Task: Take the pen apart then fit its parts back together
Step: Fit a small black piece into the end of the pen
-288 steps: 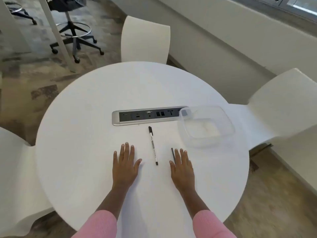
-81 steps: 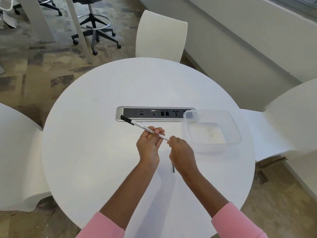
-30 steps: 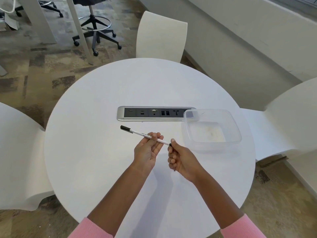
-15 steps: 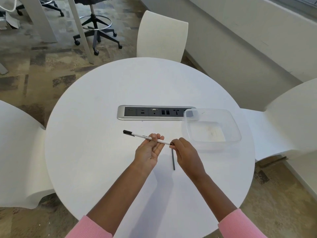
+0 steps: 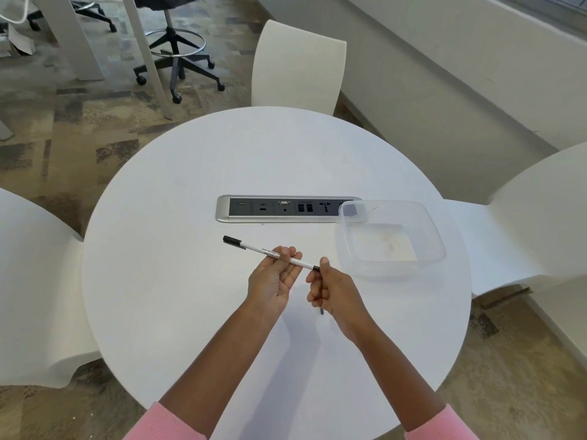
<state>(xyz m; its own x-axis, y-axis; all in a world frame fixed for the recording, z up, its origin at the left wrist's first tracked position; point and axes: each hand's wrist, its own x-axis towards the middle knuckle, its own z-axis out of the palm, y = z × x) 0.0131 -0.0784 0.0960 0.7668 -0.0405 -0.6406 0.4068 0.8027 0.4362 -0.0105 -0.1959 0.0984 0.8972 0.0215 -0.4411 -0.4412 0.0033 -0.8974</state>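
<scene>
Above the table (image 5: 190,281), both hands' fingers (image 5: 287,253) grip the pen (image 5: 254,247), cap pointing far-left.

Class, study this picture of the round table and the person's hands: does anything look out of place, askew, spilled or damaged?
Nothing is spilled or visibly damaged. One thing sits askew: the clear plastic container overlaps the right end of the silver socket strip set in the round white table. Both hands, left and right, hold the white pen with black cap.

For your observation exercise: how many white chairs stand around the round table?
3. One white chair stands at the table's far edge, one on the left, one on the right. Any chair on the near side would lie outside the view.
</scene>
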